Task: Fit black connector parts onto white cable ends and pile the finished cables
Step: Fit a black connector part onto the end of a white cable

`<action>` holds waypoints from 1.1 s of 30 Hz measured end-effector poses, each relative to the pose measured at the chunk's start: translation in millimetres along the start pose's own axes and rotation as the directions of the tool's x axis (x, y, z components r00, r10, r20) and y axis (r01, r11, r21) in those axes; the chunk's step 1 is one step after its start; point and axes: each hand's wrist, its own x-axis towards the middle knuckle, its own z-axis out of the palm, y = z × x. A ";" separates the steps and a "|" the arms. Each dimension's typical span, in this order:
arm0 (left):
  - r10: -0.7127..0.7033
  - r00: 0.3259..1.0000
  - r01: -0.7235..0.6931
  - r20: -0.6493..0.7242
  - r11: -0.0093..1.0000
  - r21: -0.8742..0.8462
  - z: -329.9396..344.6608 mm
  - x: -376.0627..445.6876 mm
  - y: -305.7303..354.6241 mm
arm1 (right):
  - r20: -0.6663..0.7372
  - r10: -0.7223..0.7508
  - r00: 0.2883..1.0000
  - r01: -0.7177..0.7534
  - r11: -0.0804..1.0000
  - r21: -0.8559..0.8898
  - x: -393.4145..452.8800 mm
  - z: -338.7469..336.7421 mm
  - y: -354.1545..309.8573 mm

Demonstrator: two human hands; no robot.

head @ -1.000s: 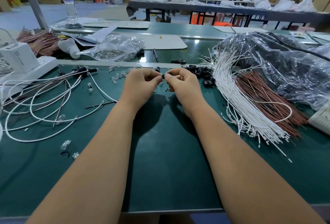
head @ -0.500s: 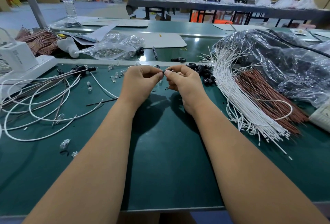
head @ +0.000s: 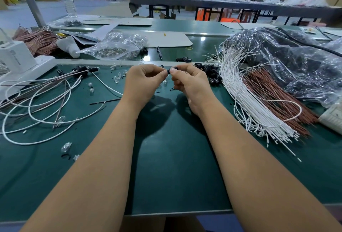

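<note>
Black plastic shows between my fingertips: a small black connector part held above the green bench mat, pinched from both sides. My left hand has thumb and forefinger curled onto it from the left, and my right hand closes on it from the right, its thumb pressed flat over the near face. The two hands are about equally near, meeting at the part. A white cable trails from under my left hand toward the finished cables piled on the left, so I judge its end lies roughly left to right, pointing into the connector; the push would then run along that line. I cannot see the cable end itself, as the fingers cover it, nor can I tell how deeply it is seated. Spare black connectors lie just beyond my right hand, with the bundle of bare white cables further right, its lower ends fanned toward me.
</note>
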 end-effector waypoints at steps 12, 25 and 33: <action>-0.034 0.998 0.033 -0.060 0.999 -0.012 -3.9 4.8 -6.6 | -0.094 -0.154 0.984 0.125 0.959 -0.255 1.0 -10.8 -4.5; -0.075 0.997 0.075 -0.026 0.997 -0.018 -6.0 4.9 -5.8 | -0.086 -0.417 0.905 0.324 0.806 -0.495 -2.4 -11.4 -5.0; -0.103 0.994 0.104 0.029 0.994 -0.024 -5.8 3.7 -3.9 | -0.098 -0.469 0.878 0.371 0.795 -0.480 -1.3 -13.1 -6.2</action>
